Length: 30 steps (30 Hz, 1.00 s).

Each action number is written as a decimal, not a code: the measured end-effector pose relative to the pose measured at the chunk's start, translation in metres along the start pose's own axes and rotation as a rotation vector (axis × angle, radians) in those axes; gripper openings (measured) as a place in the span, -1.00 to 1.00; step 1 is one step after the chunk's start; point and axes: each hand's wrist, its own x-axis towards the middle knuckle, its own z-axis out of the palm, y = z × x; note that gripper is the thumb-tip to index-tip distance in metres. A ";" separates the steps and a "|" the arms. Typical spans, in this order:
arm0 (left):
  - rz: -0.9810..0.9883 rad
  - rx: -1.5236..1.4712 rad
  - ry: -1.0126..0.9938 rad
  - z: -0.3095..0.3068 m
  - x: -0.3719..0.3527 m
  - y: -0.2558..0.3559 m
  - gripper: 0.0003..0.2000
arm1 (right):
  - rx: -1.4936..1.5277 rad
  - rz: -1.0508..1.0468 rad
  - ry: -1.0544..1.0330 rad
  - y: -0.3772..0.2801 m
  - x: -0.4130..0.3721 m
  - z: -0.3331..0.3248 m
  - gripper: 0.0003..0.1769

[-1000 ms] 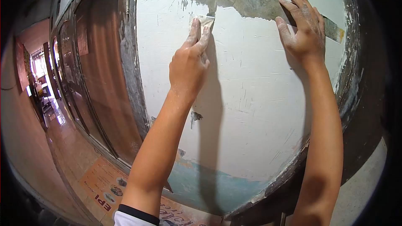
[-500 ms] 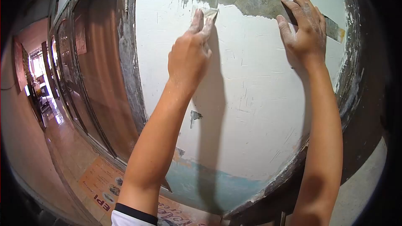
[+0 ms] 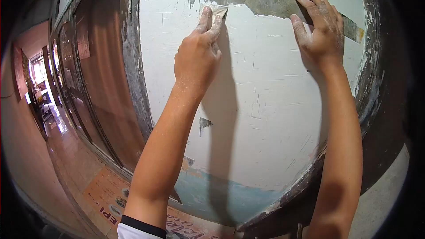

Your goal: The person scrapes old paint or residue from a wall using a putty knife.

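Observation:
My left hand (image 3: 197, 57) pinches a scraper, its thin light blade (image 3: 218, 9) pressed against a white painted panel (image 3: 265, 79). Fingers and thumb hide the rest of the tool. The blade lies just below the left part of a bare grey strip (image 3: 270, 1) with ragged lower edges, where the white coat is absent. To the right, my right hand (image 3: 322, 31) rests on the panel with fingers spread, the fingertips over the grey strip. White dust coats the fingers of both hands.
Worn dark framing (image 3: 374, 62) borders the panel on the right, with a brown glazed door (image 3: 104, 71) to the left. Lower on the panel are a small grey chip (image 3: 205, 124) and a blue-green band (image 3: 221, 192). An orange printed sheet (image 3: 104, 194) lies on the floor.
The view has shifted slightly, so the panel and my left hand appear a little further left. The blade stays at nearly the same spot on the panel; my right hand stays in place.

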 end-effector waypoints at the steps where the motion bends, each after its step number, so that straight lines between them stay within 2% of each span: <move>1: 0.012 -0.005 0.027 0.002 -0.002 0.000 -0.57 | 0.015 -0.003 0.005 0.000 0.000 0.000 -0.50; 3: 0.024 -0.012 0.059 0.000 0.003 0.004 -0.58 | 0.026 -0.008 0.013 0.001 0.001 0.000 -0.50; 5: -0.076 -0.034 -0.111 -0.009 0.017 0.012 -0.49 | 0.026 -0.009 0.018 0.001 0.000 0.001 -0.51; 10: -0.049 -0.082 -0.065 -0.005 0.002 0.008 -0.52 | 0.038 0.013 -0.002 -0.003 0.001 -0.004 -0.52; 16: -0.022 -0.011 -0.018 -0.004 -0.028 0.003 -0.40 | 0.035 0.013 -0.002 -0.001 0.000 -0.001 -0.51; 19: -0.094 -0.071 -0.125 -0.008 -0.023 0.009 -0.43 | 0.030 0.016 0.007 0.000 0.000 0.000 -0.51; 22: -0.091 -0.043 -0.151 -0.011 -0.022 0.008 -0.44 | 0.030 0.010 0.013 0.001 0.000 -0.002 -0.52; 26: -0.029 -0.055 -0.063 -0.006 -0.031 0.002 -0.40 | 0.048 0.006 0.016 -0.002 0.001 -0.003 -0.52; 27: -0.080 -0.070 -0.097 -0.008 -0.031 0.006 -0.40 | 0.048 0.010 0.014 -0.003 0.001 -0.004 -0.53; 30: -0.066 -0.066 -0.083 -0.005 -0.026 0.006 -0.39 | 0.041 0.010 0.013 -0.001 0.001 -0.004 -0.53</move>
